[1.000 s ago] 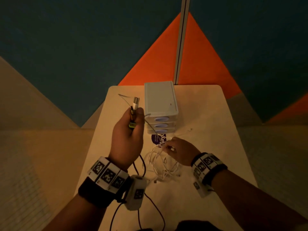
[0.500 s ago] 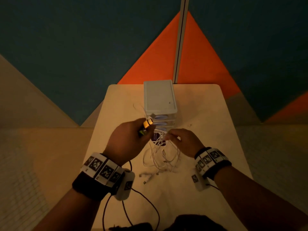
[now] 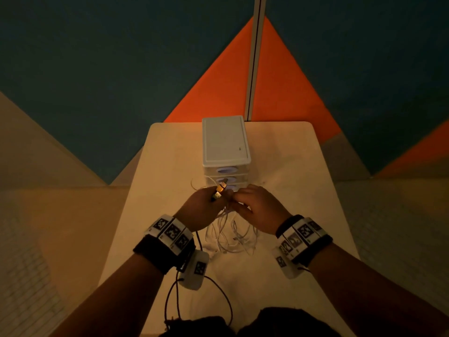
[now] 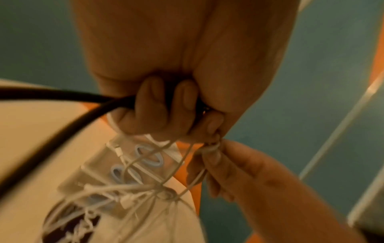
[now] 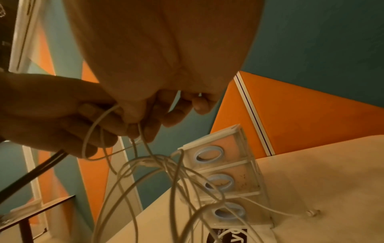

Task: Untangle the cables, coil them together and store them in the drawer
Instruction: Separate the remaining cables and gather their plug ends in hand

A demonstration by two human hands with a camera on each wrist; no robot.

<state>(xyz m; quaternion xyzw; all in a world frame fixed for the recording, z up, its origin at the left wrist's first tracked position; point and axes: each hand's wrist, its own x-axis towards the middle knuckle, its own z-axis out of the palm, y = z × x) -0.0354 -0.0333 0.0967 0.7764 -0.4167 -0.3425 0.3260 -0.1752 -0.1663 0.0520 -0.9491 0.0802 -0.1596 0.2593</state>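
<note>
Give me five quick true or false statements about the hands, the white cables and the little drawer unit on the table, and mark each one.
1. The left hand grips a black cable along with a metal-tipped plug. True.
2. The white cables lie neatly coiled. False: they hang in a loose tangle between the hands and the table.
3. The right hand pinches a white cable strand. True.
4. The top drawer of the drawer unit is pulled open. False: all three drawers are closed.
5. The right hand rests flat on the table, away from the left. False: it is raised, close beside the left hand.
</note>
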